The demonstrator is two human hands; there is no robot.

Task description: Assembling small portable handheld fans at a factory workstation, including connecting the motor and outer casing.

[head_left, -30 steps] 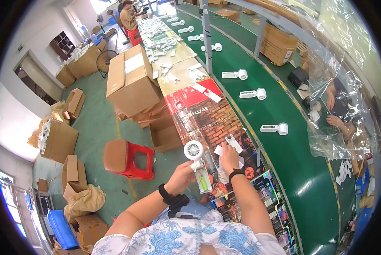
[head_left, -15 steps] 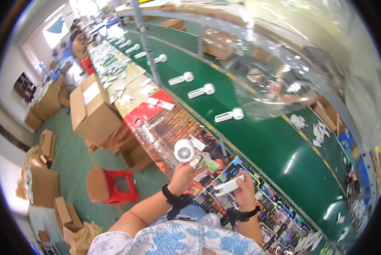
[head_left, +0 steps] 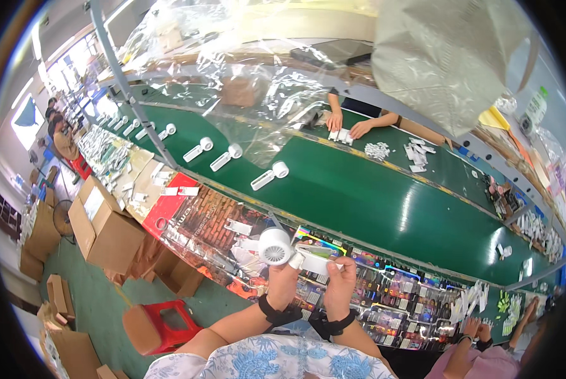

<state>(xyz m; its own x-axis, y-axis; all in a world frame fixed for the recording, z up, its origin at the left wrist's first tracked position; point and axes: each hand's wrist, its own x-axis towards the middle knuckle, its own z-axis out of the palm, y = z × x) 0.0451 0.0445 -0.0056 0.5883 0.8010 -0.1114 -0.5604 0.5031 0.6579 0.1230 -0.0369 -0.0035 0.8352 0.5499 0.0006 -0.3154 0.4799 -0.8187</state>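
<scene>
Fan, long way left to right, round head at left: held near head by closed left hand; white strip at right, pinched in right hand.

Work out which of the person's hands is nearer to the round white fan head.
Left. The left hand is just below the fan head, by the near end of the white handle; the right hand is farther right, at the far end.
</scene>
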